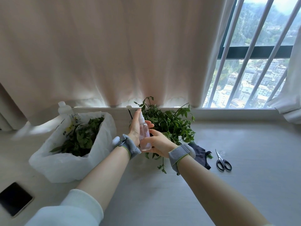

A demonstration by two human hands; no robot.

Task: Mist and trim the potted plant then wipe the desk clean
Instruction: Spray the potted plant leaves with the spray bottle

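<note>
- The spray bottle (144,136) is being gripped upright by the left hand (135,128), forefinger on its nozzle, while its base is being cupped by the curled right hand (157,143).
- The potted plant (171,124) on the table (252,180) is being partly hidden behind them.
- One scissors (223,162) and one dark cloth (200,153) are being left rightward.

A beige curtain (97,54) covers most of the window (254,70), and a hillside town shows through its white bars. On the left sits a white plastic bag (68,160) stuffed with green leaves (81,137), a white bottle (64,108) just behind it. A dark phone (14,199) lies flat nearby.
</note>
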